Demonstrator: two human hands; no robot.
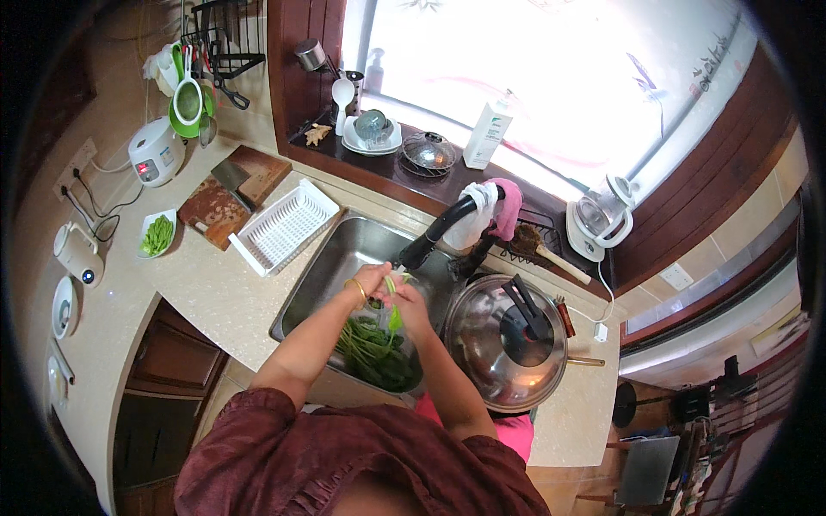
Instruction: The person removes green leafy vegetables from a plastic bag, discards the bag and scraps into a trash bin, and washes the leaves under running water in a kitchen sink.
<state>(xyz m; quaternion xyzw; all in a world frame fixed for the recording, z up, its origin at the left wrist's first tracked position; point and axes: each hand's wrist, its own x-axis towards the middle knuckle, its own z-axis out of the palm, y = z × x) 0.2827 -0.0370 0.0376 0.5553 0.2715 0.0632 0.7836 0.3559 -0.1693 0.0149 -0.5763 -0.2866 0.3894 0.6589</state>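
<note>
Over the stainless steel sink (303, 293), my left hand (372, 281) and my right hand (408, 304) are close together just below the mouth of the black faucet (445, 226). Between them is a leafy green stalk (395, 317), its pale stem up among my fingers and a bright leaf hanging down. The fingers of both hands close around the stem; the exact grip is partly hidden. Beneath my wrists, a heap of dark leafy greens (375, 356) lies in the near part of the sink. A gold-coloured bangle circles my left wrist.
A white slotted plastic basket (287, 226) stands left of the sink, beside a wooden cutting board (258, 169) with a cleaver (231, 180). A lidded wok (477, 342) sits to the right. Cut green vegetables fill a white dish (157, 233). Cloths (474, 216) hang on the faucet.
</note>
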